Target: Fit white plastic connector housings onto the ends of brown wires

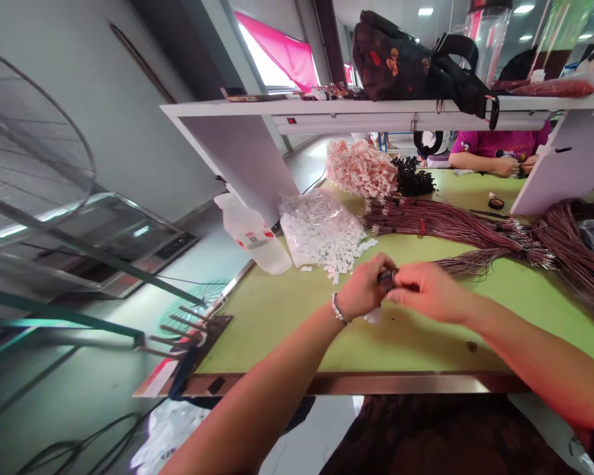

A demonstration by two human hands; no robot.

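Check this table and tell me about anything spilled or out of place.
White pieces lie loose on the green table outside the plastic bag, beyond the left hand; they look spilled, as a few sit apart from the heap. A dark spot near the front edge also looks odd, perhaps a stain.

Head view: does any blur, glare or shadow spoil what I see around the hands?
Head view: right hand slightly smeared; dark thing at the left hand too blurred to identify; soft shadow on the green table below the right hand. Head view, farther off: window washed out white, wire cage blurred at the left edge.
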